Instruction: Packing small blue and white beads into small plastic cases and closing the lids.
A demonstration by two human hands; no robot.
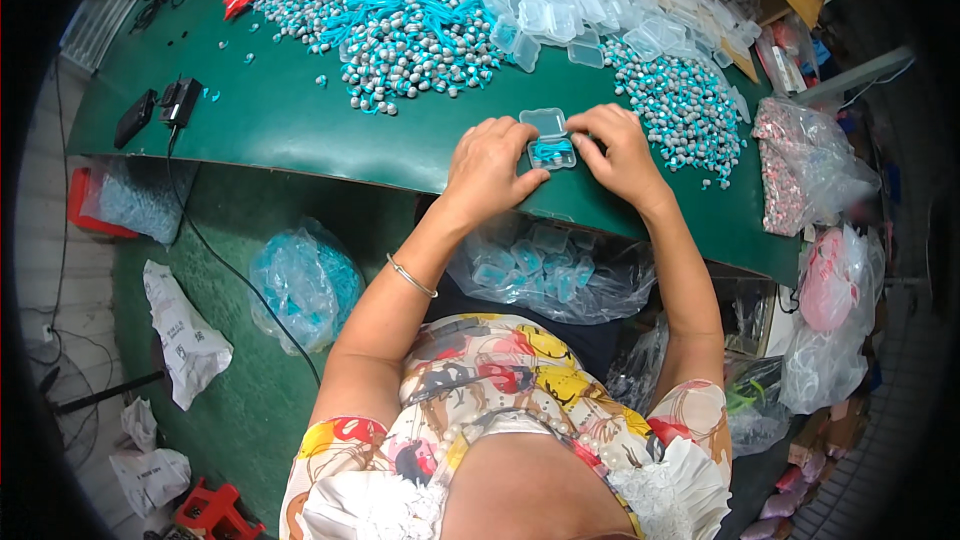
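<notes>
A small clear plastic box (552, 156) lies at the near edge of the green table, its lid (543, 121) folded back away from me. Bright blue cord (551, 149) is bunched inside it. My left hand (488, 166) grips the box from the left, fingers curved along its side and thumb at the near corner. From the right, my right hand (618, 152) has its index finger and thumb closed at the box's right edge, by the hinge. Beyond my hands spreads a large pile of grey bead-like pieces with blue cords (400, 50); a smaller similar pile (680, 110) is to the right.
Many empty clear boxes (560, 5) are heaped at the table's back. A bag of filled boxes (545, 270) hangs below the front edge. Black devices (178, 102) with a cable are at left. A bag of pink pieces (800, 160) is at right; a blue-filled bag (305, 285) is on the floor.
</notes>
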